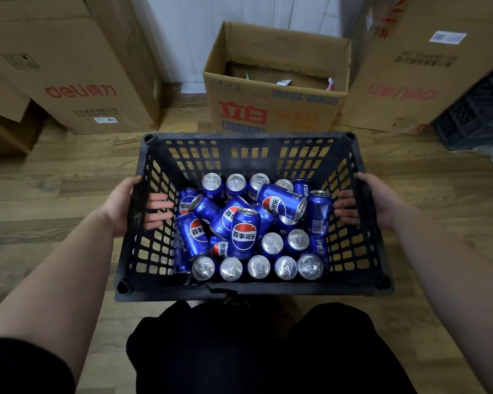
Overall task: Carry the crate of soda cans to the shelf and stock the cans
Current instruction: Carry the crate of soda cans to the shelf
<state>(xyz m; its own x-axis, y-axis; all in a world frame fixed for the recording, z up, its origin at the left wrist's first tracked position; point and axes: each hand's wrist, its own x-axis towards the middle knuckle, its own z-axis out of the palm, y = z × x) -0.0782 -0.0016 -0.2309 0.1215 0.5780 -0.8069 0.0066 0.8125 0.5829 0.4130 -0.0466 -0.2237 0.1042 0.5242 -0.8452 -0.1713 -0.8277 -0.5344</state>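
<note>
Left hand [120, 206] and right hand [374, 200] curl fingers [158, 206] through opposite side walls of black plastic lattice crate [248, 137], blue soda cans [244, 234] between.

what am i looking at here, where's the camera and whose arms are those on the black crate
There is no machine: the single picture comes from a wide-angle camera worn on a person's head, looking down. The arms are that person's own. The left hand and right hand each grip a side wall of the black slatted plastic crate, fingers through the handle openings. Inside lie blue soda cans, some upright, some tipped over. Beyond, on the wooden floor, stands an open brown cardboard box.
</note>
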